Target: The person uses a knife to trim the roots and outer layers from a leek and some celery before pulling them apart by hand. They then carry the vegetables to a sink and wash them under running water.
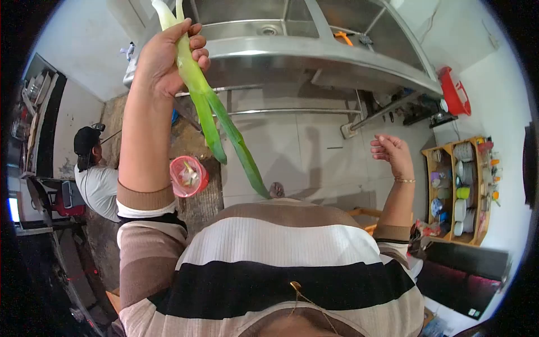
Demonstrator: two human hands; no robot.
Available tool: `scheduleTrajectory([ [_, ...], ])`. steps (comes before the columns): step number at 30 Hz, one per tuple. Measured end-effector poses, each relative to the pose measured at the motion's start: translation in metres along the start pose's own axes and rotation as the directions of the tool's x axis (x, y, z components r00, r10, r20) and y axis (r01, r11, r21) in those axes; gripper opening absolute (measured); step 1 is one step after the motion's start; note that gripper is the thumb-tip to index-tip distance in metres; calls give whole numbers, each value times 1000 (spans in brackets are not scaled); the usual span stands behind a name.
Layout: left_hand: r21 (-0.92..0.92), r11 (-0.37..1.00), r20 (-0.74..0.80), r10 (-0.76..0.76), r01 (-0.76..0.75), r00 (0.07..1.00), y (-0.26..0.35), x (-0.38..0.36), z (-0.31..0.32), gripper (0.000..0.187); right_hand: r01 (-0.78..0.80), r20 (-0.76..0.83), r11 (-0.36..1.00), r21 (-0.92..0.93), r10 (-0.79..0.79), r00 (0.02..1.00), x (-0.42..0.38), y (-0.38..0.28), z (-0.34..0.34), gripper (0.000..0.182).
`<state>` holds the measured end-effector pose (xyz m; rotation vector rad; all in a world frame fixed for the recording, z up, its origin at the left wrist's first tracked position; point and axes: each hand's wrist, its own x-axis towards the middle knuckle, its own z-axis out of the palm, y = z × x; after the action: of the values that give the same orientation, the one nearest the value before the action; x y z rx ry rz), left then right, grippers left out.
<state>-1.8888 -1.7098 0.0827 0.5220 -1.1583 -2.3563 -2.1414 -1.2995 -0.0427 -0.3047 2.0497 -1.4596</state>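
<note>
My left hand (163, 59) is raised on the left with its fingers wrapped round a long green onion (195, 78). The pale end sticks up past my fist towards the top edge of the view. Below the hand, the green leaves hang down and split in two, the longer one reaching close to my striped top. On the other side, my right hand (391, 154) hangs in the air over the floor, fingers loosely bent and nothing visible in them. It touches nothing.
A steel sink (247, 49) spans the top, with an orange-handled tool (343, 38) in its right basin. Left stand a red bin (189, 176) holding scraps and a person in a black cap (87, 140). A wooden dish rack (477, 191) and a red basket (453, 92) are right.
</note>
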Motion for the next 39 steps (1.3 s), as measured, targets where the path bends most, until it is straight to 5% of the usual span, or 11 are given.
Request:
scheduleTrajectory([
  [8, 34, 998, -190, -48, 55, 981, 16, 89, 2, 21, 293, 195, 937, -193, -256, 947, 104, -138, 37, 35],
  [11, -8, 993, -116, -117, 117, 986, 32, 127, -17, 18, 401, 303, 885, -238, -325, 896, 139, -183, 65, 33],
  [15, -53, 998, -308, -36, 21, 951, 40, 181, -21, 22, 511, 390, 821, -255, -396, 831, 199, -235, 103, 32],
  [20, -331, 941, -405, -79, -66, 911, 42, 255, -35, 32, 563, 250, 775, -288, -507, 825, 286, -302, 151, 36],
  [26, -457, 884, -507, -171, -95, 845, 26, 326, -62, 38, 479, -16, 748, -460, -547, 837, 345, -369, 209, 31],
  [30, -273, 949, -577, -33, -155, 816, -2, 352, -78, 39, 444, -24, 690, -572, -555, 831, 396, -396, 235, 42],
  [33, -197, 946, -626, 83, -259, 776, -4, 367, -95, 38, 510, -37, 489, -708, -746, 665, 473, -412, 236, 49],
  [36, 86, 887, -680, 386, -455, 624, 18, 386, -112, 28, 543, -72, 580, -608, -721, 689, 488, -419, 236, 49],
  [39, 350, 767, -572, 630, -537, 526, 38, 391, -117, 32, 412, 16, 713, -567, -491, 871, 498, -425, 235, 51],
])
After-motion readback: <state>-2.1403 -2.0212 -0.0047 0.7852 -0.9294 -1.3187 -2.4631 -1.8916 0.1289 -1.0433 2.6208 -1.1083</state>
